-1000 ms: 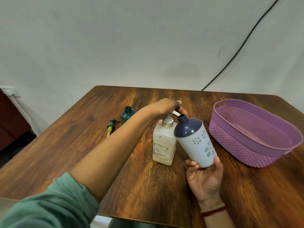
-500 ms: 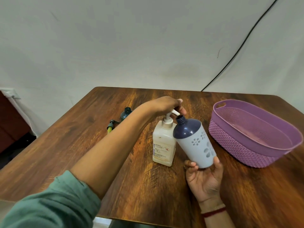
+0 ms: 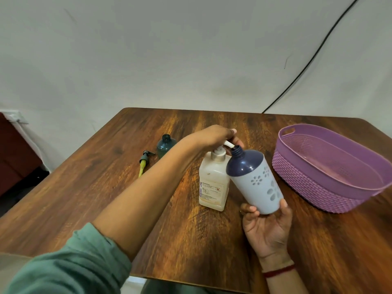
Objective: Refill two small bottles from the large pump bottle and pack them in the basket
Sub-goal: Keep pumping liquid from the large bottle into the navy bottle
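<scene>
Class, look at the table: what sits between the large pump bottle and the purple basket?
In the head view, the navy-topped white bottle, held tilted in the right hand, its open neck at the pump's nozzle.

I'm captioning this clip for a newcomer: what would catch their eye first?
Mid-scene, the left hand grips the pump head of the large pump bottle, its spout at the open neck of a tilted flowered bottle that the right hand holds by its base. To their right stands a purple basket on the table.
</scene>
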### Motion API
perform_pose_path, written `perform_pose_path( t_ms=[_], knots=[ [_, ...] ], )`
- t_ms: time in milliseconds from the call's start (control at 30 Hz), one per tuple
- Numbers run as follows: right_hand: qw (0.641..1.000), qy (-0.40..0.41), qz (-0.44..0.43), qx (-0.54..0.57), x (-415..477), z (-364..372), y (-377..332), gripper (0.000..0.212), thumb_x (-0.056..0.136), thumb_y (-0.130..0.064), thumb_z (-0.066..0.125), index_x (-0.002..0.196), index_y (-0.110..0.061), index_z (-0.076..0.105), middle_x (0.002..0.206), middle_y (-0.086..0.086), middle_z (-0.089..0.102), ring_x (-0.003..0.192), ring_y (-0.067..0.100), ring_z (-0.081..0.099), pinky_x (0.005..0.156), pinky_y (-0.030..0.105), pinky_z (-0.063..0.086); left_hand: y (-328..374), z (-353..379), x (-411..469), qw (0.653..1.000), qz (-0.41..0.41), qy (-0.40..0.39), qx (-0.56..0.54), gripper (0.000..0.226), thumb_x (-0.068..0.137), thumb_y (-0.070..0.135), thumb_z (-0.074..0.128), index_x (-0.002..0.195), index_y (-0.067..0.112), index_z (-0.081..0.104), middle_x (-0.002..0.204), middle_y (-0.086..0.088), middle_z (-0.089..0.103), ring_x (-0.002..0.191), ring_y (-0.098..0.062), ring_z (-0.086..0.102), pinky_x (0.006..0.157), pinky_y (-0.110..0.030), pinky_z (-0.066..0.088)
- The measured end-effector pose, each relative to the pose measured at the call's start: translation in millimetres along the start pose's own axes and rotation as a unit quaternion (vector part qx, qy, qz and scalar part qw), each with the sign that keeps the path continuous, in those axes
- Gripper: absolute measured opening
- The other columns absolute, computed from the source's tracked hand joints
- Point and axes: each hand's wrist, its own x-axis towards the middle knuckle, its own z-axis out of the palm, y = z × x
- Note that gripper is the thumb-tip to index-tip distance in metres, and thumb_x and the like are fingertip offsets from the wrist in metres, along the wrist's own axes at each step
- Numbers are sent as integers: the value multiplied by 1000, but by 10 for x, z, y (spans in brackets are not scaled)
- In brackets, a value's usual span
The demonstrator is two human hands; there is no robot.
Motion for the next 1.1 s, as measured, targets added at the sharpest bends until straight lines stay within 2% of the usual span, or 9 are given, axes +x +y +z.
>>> perform_pose_path(
  t_ms=[67, 300, 433, 500, 700, 833, 967, 1033, 1100],
  knots=[
    [1000, 3, -1, -2, -3, 2, -1, 74, 32, -37, 93, 101, -20, 73, 98, 11, 62, 57, 13, 55, 43, 14, 49, -23, 29, 0, 1000, -3, -1, -19, 44, 104, 19, 31, 76, 6, 61, 81, -9, 62, 54, -5, 59, 55, -14, 46],
    [1000, 0, -4, -13, -17, 35, 4, 72, 30, -37, 93, 98, -21, 75, 97, 11, 63, 57, 12, 56, 42, 14, 48, 47, -29, -23, 999, 23, -30, -14, 46, 105, 28, 27, 86, 8, 64, 95, -13, 67, 89, -23, 62, 80, -30, 48],
    [1000, -3, 4, -5, -6, 3, 3, 73, 34, -37, 92, 103, -21, 72, 99, 10, 63, 57, 13, 54, 43, 14, 48, -8, 36, -18, 999, 10, -19, -39, 43, 105, 18, 26, 93, -1, 62, 82, -8, 61, 71, -13, 56, 56, -13, 48],
    [1000, -2, 2, 2, -11, -4, -1, 73, 36, -37, 91, 104, -21, 72, 101, 10, 62, 58, 11, 54, 43, 13, 48, -8, 55, -29, 999, 11, -13, -32, 42, 105, 16, 27, 104, -8, 61, 82, -7, 60, 69, -12, 55, 52, -10, 46],
    [1000, 3, -1, -3, -13, 17, 14, 73, 31, -36, 92, 100, -20, 74, 99, 11, 60, 56, 13, 54, 42, 14, 48, 67, -56, -49, 999, 24, -32, 37, 49, 104, 33, 30, 107, -1, 66, 100, -8, 67, 98, -23, 61, 81, -25, 47],
    [1000, 3, 6, -5, -3, -1, 15, 73, 32, -36, 92, 101, -20, 73, 98, 11, 62, 55, 15, 54, 42, 14, 48, -11, 14, 11, 999, 21, -22, -14, 41, 104, 20, 29, 103, -3, 64, 87, -3, 64, 85, -16, 58, 72, -19, 49],
    [1000, -5, 4, -2, -13, -9, -7, 72, 35, -37, 91, 102, -20, 73, 99, 10, 62, 56, 13, 53, 43, 13, 48, -24, 40, -2, 1000, 22, -8, -8, 43, 104, 18, 30, 81, 5, 63, 85, -5, 64, 72, -11, 57, 57, -10, 47],
    [1000, -5, 3, -3, -16, 1, -7, 71, 34, -37, 92, 101, -20, 74, 99, 10, 61, 56, 12, 54, 42, 14, 48, 19, -10, -23, 1000, 21, -11, 9, 43, 104, 24, 31, 85, 4, 65, 90, -6, 67, 77, -15, 62, 64, -12, 50],
    [1000, -5, 2, 0, -22, 9, 1, 71, 33, -36, 93, 100, -20, 74, 100, 11, 60, 57, 12, 55, 42, 15, 49, 33, -60, -18, 999, 29, -14, 19, 46, 104, 31, 32, 91, 4, 67, 97, -9, 69, 92, -25, 65, 84, -25, 51]
  ],
)
